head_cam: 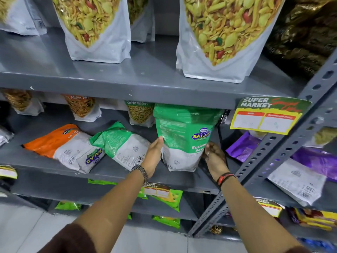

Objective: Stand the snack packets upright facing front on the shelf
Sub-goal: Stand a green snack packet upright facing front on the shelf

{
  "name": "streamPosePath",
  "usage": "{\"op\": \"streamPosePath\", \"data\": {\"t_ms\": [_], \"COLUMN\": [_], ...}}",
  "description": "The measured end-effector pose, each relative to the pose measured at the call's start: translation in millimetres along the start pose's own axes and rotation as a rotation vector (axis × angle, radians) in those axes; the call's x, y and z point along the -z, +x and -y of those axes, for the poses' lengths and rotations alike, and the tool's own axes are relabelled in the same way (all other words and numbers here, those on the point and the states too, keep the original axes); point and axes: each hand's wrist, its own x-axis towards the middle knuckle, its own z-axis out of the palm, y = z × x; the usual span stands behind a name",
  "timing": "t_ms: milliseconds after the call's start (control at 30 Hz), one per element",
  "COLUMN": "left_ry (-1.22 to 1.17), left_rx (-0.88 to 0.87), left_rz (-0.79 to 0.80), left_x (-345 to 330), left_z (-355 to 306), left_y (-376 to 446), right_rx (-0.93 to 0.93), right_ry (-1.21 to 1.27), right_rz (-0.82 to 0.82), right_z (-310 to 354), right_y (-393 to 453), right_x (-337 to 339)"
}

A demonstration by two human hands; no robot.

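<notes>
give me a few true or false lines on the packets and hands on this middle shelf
1. Both hands hold the upright green packet. True: left hand and right hand are on its sides.
2. The orange packet stands upright. False: it lies flat.
3. A second green packet lies beside the orange one. True.
4. The price tag hangs left of the held packet. False: it hangs to the right.
5. The left wrist is bare. False: it wears a watch.
</notes>
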Motion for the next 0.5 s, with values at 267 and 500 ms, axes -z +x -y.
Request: {"op": "streamPosePath", "data": {"t_ms": [267, 500], "left_ry": [-0.095, -0.087], "left_rx": [0.046, 0.216], "left_rz": [-0.047, 0.048], "left_x": [2, -11], "left_z": [24, 31], "left_y": [-31, -35], "right_rx": [-0.120, -0.184], "right_ry": [0.039, -0.079], "right_rz": [0.058, -0.068], "right_z": [2, -1], "right_y": [-1, -21], "right_x": [7, 10]}}
